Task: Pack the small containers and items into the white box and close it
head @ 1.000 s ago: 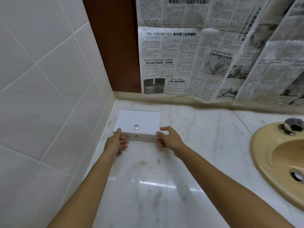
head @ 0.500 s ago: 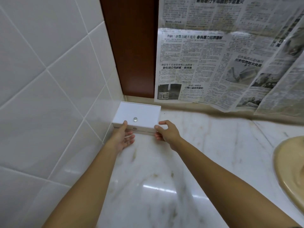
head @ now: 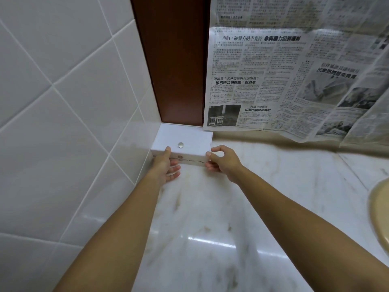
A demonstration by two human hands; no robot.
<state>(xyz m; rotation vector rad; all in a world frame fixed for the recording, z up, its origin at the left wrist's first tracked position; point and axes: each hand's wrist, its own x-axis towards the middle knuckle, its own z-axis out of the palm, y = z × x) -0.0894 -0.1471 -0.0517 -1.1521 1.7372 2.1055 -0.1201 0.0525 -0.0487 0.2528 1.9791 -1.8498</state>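
Marble counter (head: 210,218), back corner: your left hand (head: 166,167) and right hand (head: 223,161) pinch the near corners of the white box (head: 189,138), long side facing you.

Beige sink (head: 381,211) mostly beyond right edge; white box (head: 189,138) print probably illegible.
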